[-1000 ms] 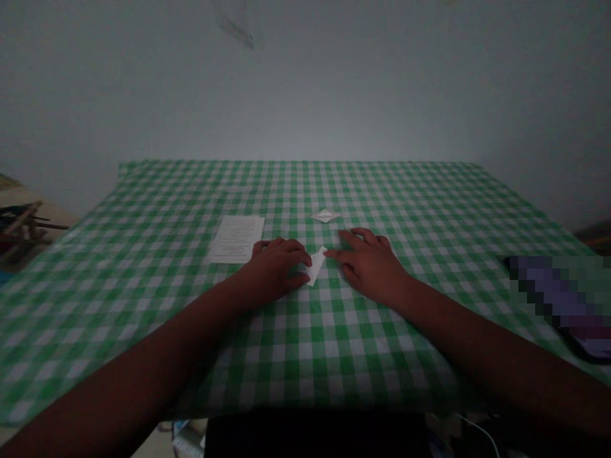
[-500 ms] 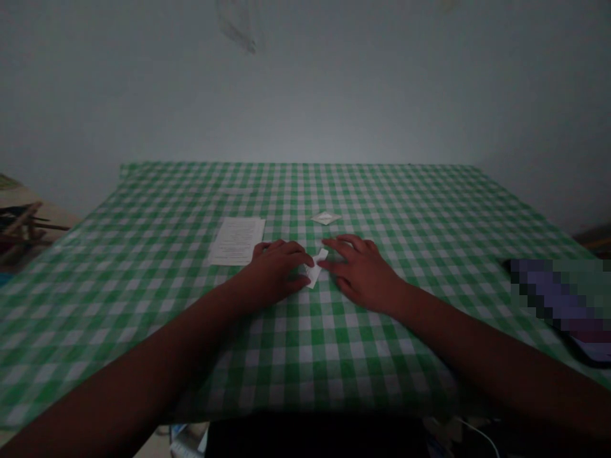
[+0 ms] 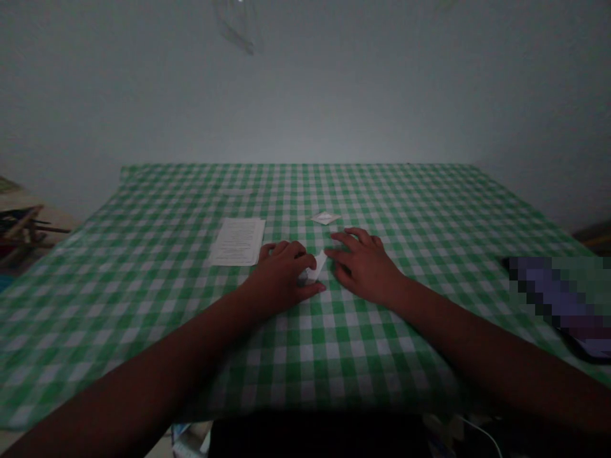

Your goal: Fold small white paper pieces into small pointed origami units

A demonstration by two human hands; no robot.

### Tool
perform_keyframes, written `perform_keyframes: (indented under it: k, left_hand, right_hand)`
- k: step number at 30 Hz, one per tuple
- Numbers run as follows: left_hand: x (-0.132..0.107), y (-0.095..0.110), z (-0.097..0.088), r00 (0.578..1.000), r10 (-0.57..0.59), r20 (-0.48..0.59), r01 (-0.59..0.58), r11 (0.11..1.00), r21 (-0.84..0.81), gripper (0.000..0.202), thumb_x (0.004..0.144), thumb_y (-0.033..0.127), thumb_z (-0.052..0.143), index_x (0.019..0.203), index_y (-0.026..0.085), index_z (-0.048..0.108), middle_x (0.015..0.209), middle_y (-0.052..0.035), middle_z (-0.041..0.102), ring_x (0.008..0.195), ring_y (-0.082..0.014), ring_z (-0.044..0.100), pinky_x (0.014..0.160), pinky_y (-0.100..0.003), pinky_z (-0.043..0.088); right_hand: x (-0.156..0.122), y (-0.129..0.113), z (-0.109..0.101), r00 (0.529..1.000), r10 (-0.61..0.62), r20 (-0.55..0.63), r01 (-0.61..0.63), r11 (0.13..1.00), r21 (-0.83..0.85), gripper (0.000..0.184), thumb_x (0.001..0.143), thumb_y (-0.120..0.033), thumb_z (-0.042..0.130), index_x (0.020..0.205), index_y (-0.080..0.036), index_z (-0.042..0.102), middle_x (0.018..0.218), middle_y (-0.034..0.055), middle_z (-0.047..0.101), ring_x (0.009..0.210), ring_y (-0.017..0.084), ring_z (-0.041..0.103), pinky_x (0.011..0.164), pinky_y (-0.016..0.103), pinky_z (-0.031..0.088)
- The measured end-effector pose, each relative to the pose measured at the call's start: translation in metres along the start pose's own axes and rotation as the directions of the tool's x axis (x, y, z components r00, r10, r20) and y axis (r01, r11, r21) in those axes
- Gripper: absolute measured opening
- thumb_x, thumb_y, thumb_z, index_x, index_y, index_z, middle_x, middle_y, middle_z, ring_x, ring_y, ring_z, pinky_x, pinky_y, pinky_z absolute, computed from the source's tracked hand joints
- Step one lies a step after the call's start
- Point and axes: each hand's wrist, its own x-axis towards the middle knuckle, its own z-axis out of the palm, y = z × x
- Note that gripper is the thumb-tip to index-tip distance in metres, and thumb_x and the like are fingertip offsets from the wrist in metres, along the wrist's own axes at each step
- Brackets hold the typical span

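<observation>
A small folded white paper piece (image 3: 316,267) lies on the green-and-white checked tablecloth (image 3: 405,210) between my hands. My left hand (image 3: 282,275) rests on its left side, fingers curled over it and thumb stretched below it. My right hand (image 3: 365,262) lies flat on the cloth, fingers spread, its fingertips touching the paper's right tip. Most of the paper is hidden under my left fingers.
A printed white sheet (image 3: 238,241) lies left of my hands. A small folded white paper (image 3: 325,218) sits just beyond them. A dark phone-like object (image 3: 592,346) with a blurred patch lies at the right edge. A grey wall stands behind the table.
My left hand slid a little right and its thumb moved out under the paper, covering more of it. My right hand stayed at the paper's right tip.
</observation>
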Motion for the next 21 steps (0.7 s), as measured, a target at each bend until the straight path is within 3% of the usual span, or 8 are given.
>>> perform_keyframes:
  k: [4, 8, 17, 21]
  left_hand:
    - [0.001, 0.000, 0.001, 0.999, 0.035, -0.003, -0.035, 0.999, -0.019, 0.020, 0.085, 0.038, 0.067, 0.101, 0.027, 0.064, 0.112, -0.0015, 0.061, 0.109, -0.0246, 0.054, 0.100, -0.049, 0.030]
    - [0.000, -0.004, -0.002, 0.997, 0.071, 0.000, -0.071, 0.996, -0.050, 0.021, 0.087, 0.031, 0.061, 0.109, 0.027, 0.063, 0.117, -0.0017, 0.061, 0.112, -0.0240, 0.054, 0.102, -0.049, 0.028]
    - [-0.001, -0.002, -0.005, 0.996, 0.086, 0.029, -0.084, 0.993, -0.078, 0.030, 0.082, 0.018, 0.055, 0.110, 0.027, 0.063, 0.123, -0.0020, 0.061, 0.116, -0.0245, 0.053, 0.104, -0.048, 0.028]
    - [0.001, 0.001, -0.003, 0.999, 0.051, 0.009, -0.050, 0.996, -0.077, 0.018, 0.088, 0.027, 0.056, 0.104, 0.026, 0.064, 0.118, -0.0011, 0.062, 0.111, -0.0234, 0.054, 0.102, -0.047, 0.029]
  right_hand:
    - [-0.002, 0.003, 0.000, 0.996, -0.029, -0.083, 0.035, 0.997, 0.071, 0.029, 0.091, -0.029, 0.054, 0.113, -0.024, 0.072, 0.139, 0.0070, 0.057, 0.130, 0.034, 0.040, 0.099, 0.054, 0.036]
    - [-0.002, 0.012, 0.001, 0.992, -0.065, -0.105, 0.079, 0.987, 0.142, 0.029, 0.092, -0.023, 0.052, 0.114, -0.023, 0.071, 0.131, 0.0078, 0.062, 0.122, 0.029, 0.047, 0.098, 0.048, 0.038]
    - [-0.006, 0.009, -0.009, 0.980, -0.192, 0.044, 0.182, 0.967, 0.178, 0.033, 0.094, -0.019, 0.049, 0.120, -0.023, 0.068, 0.126, 0.0078, 0.064, 0.115, 0.026, 0.048, 0.095, 0.044, 0.037]
    - [-0.007, 0.005, -0.012, 0.980, -0.180, 0.079, 0.169, 0.977, 0.128, 0.032, 0.096, -0.025, 0.049, 0.121, -0.024, 0.068, 0.128, 0.0084, 0.062, 0.118, 0.029, 0.046, 0.095, 0.047, 0.035]
